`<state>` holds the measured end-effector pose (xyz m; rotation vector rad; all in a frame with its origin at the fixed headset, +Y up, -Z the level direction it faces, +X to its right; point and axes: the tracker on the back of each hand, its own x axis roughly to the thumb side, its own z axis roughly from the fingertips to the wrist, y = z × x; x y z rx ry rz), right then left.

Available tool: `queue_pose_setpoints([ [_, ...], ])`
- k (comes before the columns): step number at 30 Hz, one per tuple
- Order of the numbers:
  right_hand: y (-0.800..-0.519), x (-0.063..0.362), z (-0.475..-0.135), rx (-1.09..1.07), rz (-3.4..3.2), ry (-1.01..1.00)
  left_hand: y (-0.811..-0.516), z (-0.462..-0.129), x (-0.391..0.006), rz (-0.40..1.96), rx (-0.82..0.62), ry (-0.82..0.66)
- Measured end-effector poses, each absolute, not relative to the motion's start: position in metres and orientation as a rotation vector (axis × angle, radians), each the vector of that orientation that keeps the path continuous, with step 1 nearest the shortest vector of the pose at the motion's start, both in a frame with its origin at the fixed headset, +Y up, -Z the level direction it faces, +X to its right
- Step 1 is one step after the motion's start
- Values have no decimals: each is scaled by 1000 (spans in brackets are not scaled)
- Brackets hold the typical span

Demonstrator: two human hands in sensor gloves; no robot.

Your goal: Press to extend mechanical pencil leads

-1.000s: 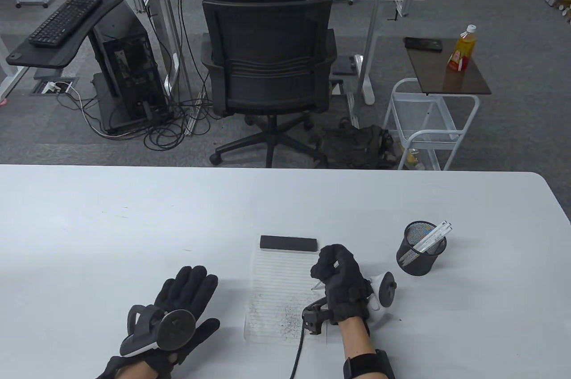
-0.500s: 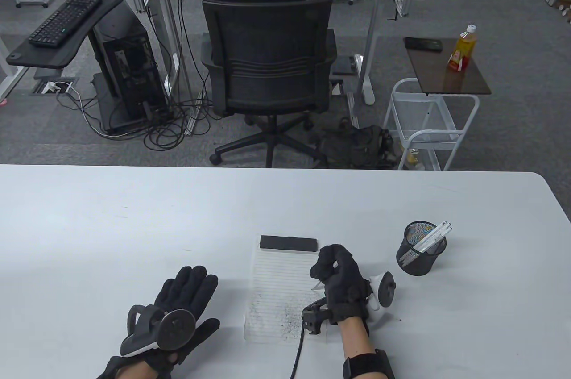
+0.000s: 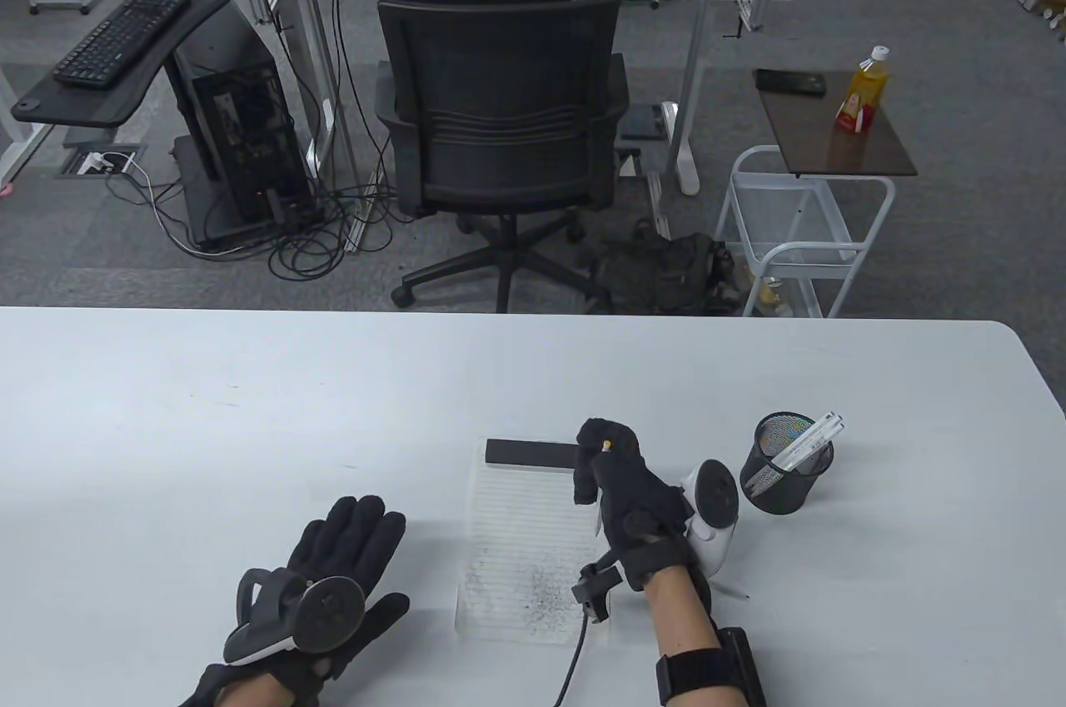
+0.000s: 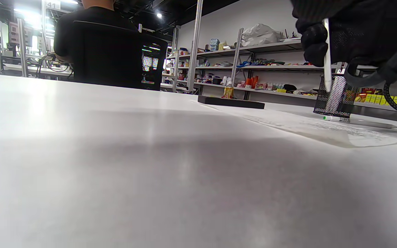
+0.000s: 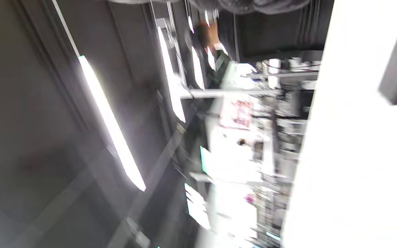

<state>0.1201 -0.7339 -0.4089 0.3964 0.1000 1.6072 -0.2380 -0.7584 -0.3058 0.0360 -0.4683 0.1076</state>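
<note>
My right hand (image 3: 612,474) grips a white mechanical pencil (image 3: 598,522) upright above the lined paper (image 3: 520,540). My thumb sits at its top end, where a yellow cap shows. In the left wrist view the pencil (image 4: 326,55) hangs tip down from the fist, clear of the table. My left hand (image 3: 333,574) lies flat and open on the table to the left of the paper, holding nothing. A second pencil (image 4: 357,121) lies on the table by the paper.
A black mesh pen cup (image 3: 787,464) with white pencils stands right of my right hand. A black eraser block (image 3: 533,453) lies on the paper's far edge. Graphite specks cover the paper's near part. The right wrist view is blurred.
My right hand has lifted and moved away from me with the pencil, turning it upright. The left hand has not moved.
</note>
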Motion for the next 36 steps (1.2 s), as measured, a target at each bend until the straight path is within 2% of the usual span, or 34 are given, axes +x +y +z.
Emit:
queue_pose_setpoints([
  [4,-721,126,-419,442,2197,218,-758,-307,-238,116,39,-470],
  [8,-733,141,-430,347,2396,422,-760,-309,-241,112,27,-464],
  [12,-746,152,-438,273,2414,490,-762,-310,-242,113,21,-460],
  [16,-755,150,-441,364,2667,521,-762,-310,-242,114,19,-459],
  [18,-758,146,-441,433,2801,602,-761,-309,-242,114,13,-458],
  [23,-761,139,-441,558,2969,518,-760,-310,-242,113,10,-457],
  [36,-769,133,-443,653,3034,442,-760,-310,-242,110,8,-451],
])
